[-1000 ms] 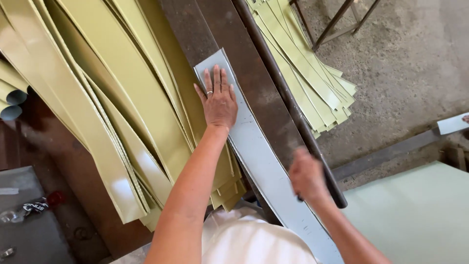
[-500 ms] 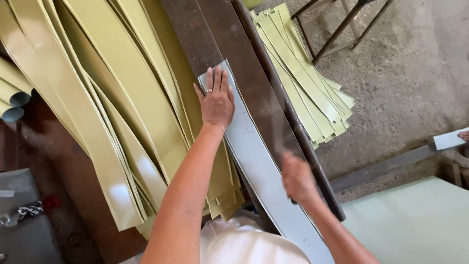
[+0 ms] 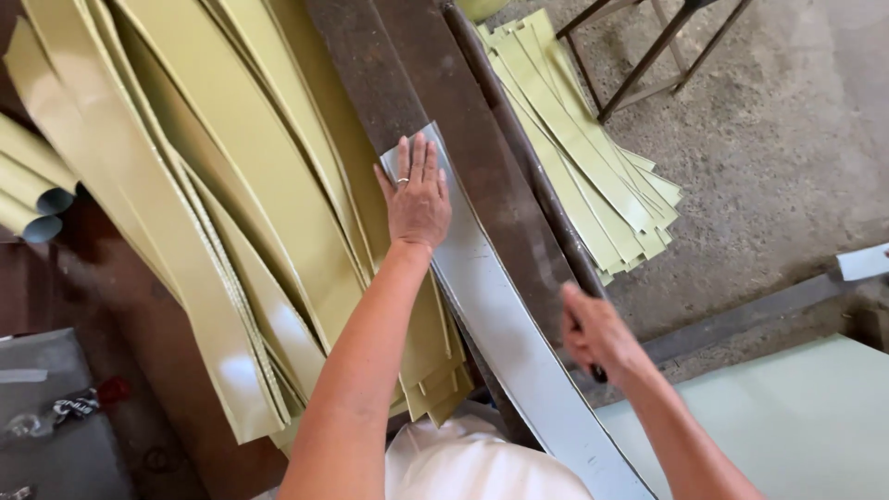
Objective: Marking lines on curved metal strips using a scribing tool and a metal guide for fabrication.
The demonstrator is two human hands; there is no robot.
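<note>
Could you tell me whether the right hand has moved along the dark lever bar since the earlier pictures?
Yes. The right hand has come down the dark bar toward the person, further from the left hand pressing the grey strip.

Workshop corner, seen from above in daylight.

Down at right there's the floor (image 3: 796, 139), rough grey concrete, dusty and mottled, lit evenly and bright. A stack (image 3: 593, 176) of olive-yellow strips lies on it, ends fanned out. Just above that, a frame (image 3: 648, 56) of thin rusty metal bars stands on the concrete, legs splayed. A pale bar (image 3: 866, 262) pokes in from the right edge, and a grey rail (image 3: 741, 319) runs along the floor beneath it. Bottom right, a flat pale-green sheet (image 3: 806, 426) fills the corner. Over at far left it's darker: reddish-brown ground, and a grey box (image 3: 56, 435) with small clutter on top, too blurred to tell.
</note>
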